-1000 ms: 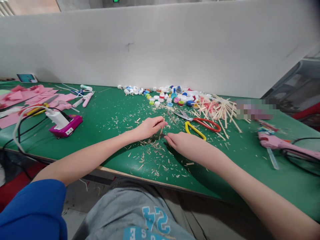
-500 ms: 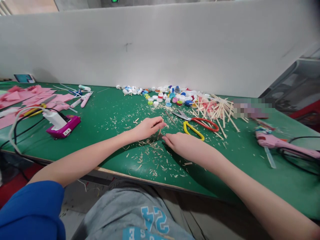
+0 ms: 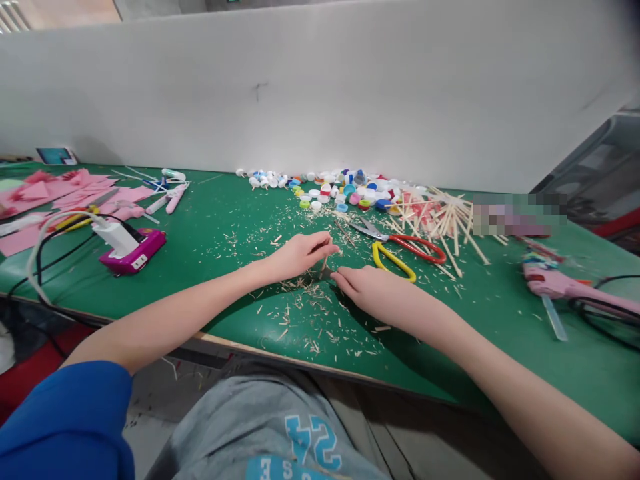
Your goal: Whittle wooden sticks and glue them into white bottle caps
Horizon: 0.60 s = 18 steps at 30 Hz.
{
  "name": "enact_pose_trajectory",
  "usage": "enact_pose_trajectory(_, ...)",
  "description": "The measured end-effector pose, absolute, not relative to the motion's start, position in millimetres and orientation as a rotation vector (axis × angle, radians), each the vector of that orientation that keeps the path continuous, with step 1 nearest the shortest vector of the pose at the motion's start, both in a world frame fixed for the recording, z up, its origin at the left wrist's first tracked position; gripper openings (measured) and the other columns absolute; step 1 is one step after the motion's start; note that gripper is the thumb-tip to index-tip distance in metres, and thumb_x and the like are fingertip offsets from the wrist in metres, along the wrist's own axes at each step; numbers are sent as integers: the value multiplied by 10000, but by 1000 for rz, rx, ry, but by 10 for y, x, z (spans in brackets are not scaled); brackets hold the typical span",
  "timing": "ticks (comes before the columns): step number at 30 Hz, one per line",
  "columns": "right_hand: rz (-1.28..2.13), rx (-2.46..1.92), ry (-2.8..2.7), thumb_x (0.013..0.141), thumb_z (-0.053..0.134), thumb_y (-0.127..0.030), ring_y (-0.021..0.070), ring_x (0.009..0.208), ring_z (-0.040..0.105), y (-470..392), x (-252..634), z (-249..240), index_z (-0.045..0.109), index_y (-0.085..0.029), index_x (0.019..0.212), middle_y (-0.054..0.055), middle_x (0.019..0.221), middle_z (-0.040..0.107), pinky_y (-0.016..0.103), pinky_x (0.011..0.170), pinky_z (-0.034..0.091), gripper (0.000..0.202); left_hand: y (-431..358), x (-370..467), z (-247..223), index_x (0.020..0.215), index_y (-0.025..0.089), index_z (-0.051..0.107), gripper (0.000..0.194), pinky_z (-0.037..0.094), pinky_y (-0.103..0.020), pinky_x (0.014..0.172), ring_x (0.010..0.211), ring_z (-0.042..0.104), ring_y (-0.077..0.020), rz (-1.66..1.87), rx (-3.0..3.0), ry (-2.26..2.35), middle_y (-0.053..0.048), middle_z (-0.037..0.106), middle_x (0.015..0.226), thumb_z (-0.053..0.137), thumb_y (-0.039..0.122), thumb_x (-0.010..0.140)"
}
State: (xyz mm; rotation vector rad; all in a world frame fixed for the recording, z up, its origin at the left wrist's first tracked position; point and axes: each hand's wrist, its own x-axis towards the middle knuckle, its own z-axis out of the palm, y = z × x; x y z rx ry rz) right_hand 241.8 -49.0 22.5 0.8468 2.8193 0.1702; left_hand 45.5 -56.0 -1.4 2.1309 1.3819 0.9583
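Observation:
My left hand (image 3: 306, 253) is closed in a pinch on a short wooden stick (image 3: 325, 263), which it holds upright over the table. My right hand (image 3: 361, 285) is closed on a small, dark, thin blade (image 3: 327, 273), its edge close to the lower part of the stick. Most of the blade is hidden in the fingers. Pale wood shavings (image 3: 313, 293) lie scattered under and around both hands. Scissors (image 3: 419, 248) with one red and one yellow handle lie just beyond my right hand.
Coloured bottle caps (image 3: 345, 193) and a heap of wooden sticks (image 3: 453, 223) lie at the back. To the left are a purple power strip (image 3: 145, 252), pink paper (image 3: 60, 190) and cables. A pink glue gun (image 3: 547, 280) lies at the right. A white partition (image 3: 300, 93) stands behind.
The view has shifted slightly, so everything appears a little to the right. Both hands keep their grips, and the stick and blade stay close together.

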Motion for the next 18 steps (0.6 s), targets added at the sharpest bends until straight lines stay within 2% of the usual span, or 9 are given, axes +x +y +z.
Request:
enact_pose_trajectory(4,314,987,2743,1014,191,-283,217,697,643,-614,2391,230,562,-121,1081,118,796,663,304,513,269,410,-558,447,-4,747,191,443,305,329,-236,590,574,406,-86,954,2129,1387,47,480,612,441,418,950)
enact_pose_trajectory(11,386,1070,2715,1026,163,-354,211,633,651,-647,2348,224,553,-163,1036,78,694,660,306,487,199,434,-546,454,-10,752,192,448,309,330,-235,588,586,411,-90,943,2146,1381,42,487,626,434,428,951)
enact_pose_trajectory(18,395,1069,2707,1027,162,-348,223,644,657,-655,2352,246,554,-165,1050,80,706,675,306,490,186,434,-531,443,-22,751,193,444,324,320,-239,595,597,405,-94,937,2151,1392,39,462,642,425,448,948)
